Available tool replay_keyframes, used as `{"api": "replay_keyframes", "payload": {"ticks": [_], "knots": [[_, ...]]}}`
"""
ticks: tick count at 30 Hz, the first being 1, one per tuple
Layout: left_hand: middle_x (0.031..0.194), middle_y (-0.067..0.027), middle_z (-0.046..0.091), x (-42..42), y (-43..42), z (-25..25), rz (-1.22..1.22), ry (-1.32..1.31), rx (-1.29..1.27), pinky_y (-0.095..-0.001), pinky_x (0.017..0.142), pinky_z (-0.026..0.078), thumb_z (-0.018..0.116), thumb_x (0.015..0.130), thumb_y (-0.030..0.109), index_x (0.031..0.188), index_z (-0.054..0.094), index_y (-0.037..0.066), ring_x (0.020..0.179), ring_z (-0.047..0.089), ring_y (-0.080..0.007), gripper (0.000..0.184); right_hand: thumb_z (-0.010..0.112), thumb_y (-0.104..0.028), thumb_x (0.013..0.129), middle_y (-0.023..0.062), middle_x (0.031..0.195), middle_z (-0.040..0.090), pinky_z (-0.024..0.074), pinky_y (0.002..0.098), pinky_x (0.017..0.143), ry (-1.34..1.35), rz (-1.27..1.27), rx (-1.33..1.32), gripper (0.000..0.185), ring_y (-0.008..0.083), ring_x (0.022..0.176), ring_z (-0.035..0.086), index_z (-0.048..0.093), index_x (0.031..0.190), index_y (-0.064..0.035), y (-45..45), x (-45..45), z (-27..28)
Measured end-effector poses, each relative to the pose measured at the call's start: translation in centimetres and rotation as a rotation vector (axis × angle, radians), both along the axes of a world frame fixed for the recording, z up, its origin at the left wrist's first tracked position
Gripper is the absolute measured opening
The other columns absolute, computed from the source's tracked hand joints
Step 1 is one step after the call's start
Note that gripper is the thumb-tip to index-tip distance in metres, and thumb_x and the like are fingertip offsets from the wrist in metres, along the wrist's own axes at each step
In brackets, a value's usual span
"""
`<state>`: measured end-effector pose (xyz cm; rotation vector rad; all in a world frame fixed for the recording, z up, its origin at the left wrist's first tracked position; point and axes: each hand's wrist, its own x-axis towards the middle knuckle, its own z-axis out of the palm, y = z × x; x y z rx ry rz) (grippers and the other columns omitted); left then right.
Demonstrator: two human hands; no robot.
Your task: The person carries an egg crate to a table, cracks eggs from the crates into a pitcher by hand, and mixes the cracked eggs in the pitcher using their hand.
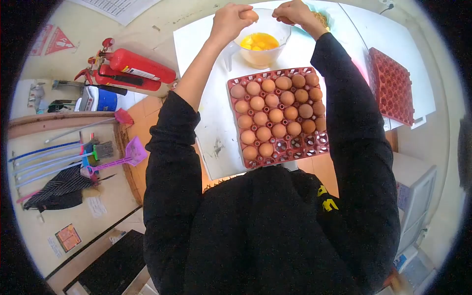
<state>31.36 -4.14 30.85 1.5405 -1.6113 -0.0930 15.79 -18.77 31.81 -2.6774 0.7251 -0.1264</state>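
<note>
My left hand (228, 22) is closed around a brown egg (250, 15) above the left rim of a clear plastic jug (260, 58). Yellow yolks and liquid egg (259, 42) lie in the jug. Over its right rim is my right hand (298, 14), fingers pinched together; a brownish bit shows at the fingertips, too small to name. Between my forearms a red egg tray (236, 125) stands on the white table (212, 118). Brown eggs (276, 116) fill most of its cups, while several cups at the near right are bare.
Another red tray (393, 86), with no eggs visible in it, lies at the right. Behind my right hand is a pale green bag or wrap (328, 22) with shell-like bits. Red fire extinguishers (140, 66) stand left of the table. Brooms and a purple dustpan (133, 152) hang farther left.
</note>
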Motion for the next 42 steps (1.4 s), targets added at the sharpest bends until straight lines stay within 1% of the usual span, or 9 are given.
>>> {"api": "replay_keyframes", "payload": {"ticks": [2, 5, 10, 13, 15, 18, 21, 37, 42], "knots": [[0.083, -0.0156, 0.056, -0.9, 0.6, 1.6, 0.029, -0.104, 0.024, -0.0366, 0.072, 0.044, 0.063, 0.063, 0.01, 0.09, 0.062, 0.004, 0.079, 0.054, -0.0307, 0.027, 0.058, -0.029, 0.065, 0.0097, 0.068, 0.063, 0.0468, 0.0338, 0.06, -0.042, -0.499, 0.139, 0.023, 0.0216, 0.061, 0.059, 0.066, 0.07, -0.0088, 5.2, -1.0, 4.8], [0.083, -0.0173, 0.057, -1.5, 0.9, 3.4, 0.038, -0.221, 0.079, -0.0363, 0.071, 0.044, 0.061, 0.064, 0.012, 0.087, 0.064, 0.005, 0.079, 0.054, -0.0312, 0.024, 0.059, -0.03, 0.063, 0.0117, 0.07, 0.063, 0.0469, 0.0355, 0.061, -0.174, -0.356, -0.083, 0.024, 0.0245, 0.063, 0.06, 0.067, 0.072, -0.0093, 4.8, -1.3, 3.2], [0.081, -0.0169, 0.06, -1.0, 0.3, 4.2, -0.026, -0.26, 0.106, -0.0368, 0.07, 0.044, 0.057, 0.066, 0.013, 0.083, 0.064, 0.005, 0.077, 0.056, -0.0308, 0.02, 0.059, -0.029, 0.064, 0.0115, 0.069, 0.063, 0.0473, 0.0351, 0.06, -0.199, -0.298, -0.023, 0.024, 0.0258, 0.063, 0.061, 0.067, 0.074, -0.0097, 4.5, -1.3, 2.6], [0.076, -0.0133, 0.062, -0.9, 0.0, 4.3, -0.064, -0.226, 0.123, -0.0353, 0.066, 0.045, 0.058, 0.067, 0.016, 0.081, 0.065, 0.005, 0.071, 0.058, -0.0272, 0.019, 0.058, -0.029, 0.065, 0.0104, 0.067, 0.063, 0.0473, 0.0344, 0.059, -0.301, -0.324, 0.012, 0.023, 0.0245, 0.061, 0.06, 0.067, 0.074, -0.0101, 4.6, -0.8, 1.7], [0.075, -0.0105, 0.064, -1.7, 0.7, 5.4, -0.025, 0.006, 0.271, -0.0329, 0.063, 0.046, 0.06, 0.068, 0.021, 0.082, 0.065, 0.006, 0.068, 0.061, -0.0233, 0.021, 0.057, -0.03, 0.066, 0.0097, 0.066, 0.063, 0.0472, 0.0337, 0.057, -0.387, -0.369, 0.017, 0.023, 0.023, 0.059, 0.06, 0.068, 0.073, -0.0103, 5.1, -0.3, 2.1], [0.078, -0.0128, 0.064, -1.9, 0.6, 5.4, -0.031, 0.067, 0.281, -0.0308, 0.062, 0.047, 0.062, 0.068, 0.024, 0.084, 0.065, 0.005, 0.07, 0.061, -0.0217, 0.025, 0.058, -0.027, 0.067, 0.0089, 0.062, 0.062, 0.0464, 0.0304, 0.054, -0.331, -0.488, 0.245, 0.022, 0.0185, 0.055, 0.059, 0.067, 0.072, -0.0074, 4.9, 0.1, 2.1], [0.079, -0.0155, 0.063, -1.0, -0.2, 3.6, 0.056, 0.063, 0.165, -0.0311, 0.063, 0.047, 0.064, 0.066, 0.025, 0.087, 0.065, 0.005, 0.071, 0.062, -0.0228, 0.029, 0.059, -0.024, 0.067, 0.0083, 0.058, 0.06, 0.0454, 0.0268, 0.052, -0.542, -0.383, 0.52, 0.022, 0.0151, 0.053, 0.057, 0.067, 0.072, -0.0035, 4.7, 0.1, 1.8], [0.07, -0.0182, 0.056, -2.1, 0.7, 8.0, 0.072, -0.272, 0.211, -0.0378, 0.066, 0.044, 0.064, 0.058, 0.024, 0.083, 0.066, 0.01, 0.072, 0.054, -0.0317, 0.028, 0.061, -0.027, 0.066, 0.0104, 0.069, 0.064, 0.0478, 0.0322, 0.059, -0.451, -0.355, 0.08, 0.022, 0.022, 0.063, 0.062, 0.067, 0.075, -0.008, 5.2, -0.9, 2.9], [0.084, -0.0167, 0.054, -2.5, 1.2, 9.0, 0.085, -0.342, 0.201, -0.0365, 0.069, 0.044, 0.065, 0.061, 0.02, 0.09, 0.065, 0.011, 0.077, 0.054, -0.0307, 0.03, 0.06, -0.026, 0.067, 0.0127, 0.071, 0.063, 0.0478, 0.0327, 0.061, -0.485, -0.252, -0.047, 0.023, 0.0242, 0.064, 0.061, 0.065, 0.074, -0.0046, 5.0, -1.1, 2.7]]}}
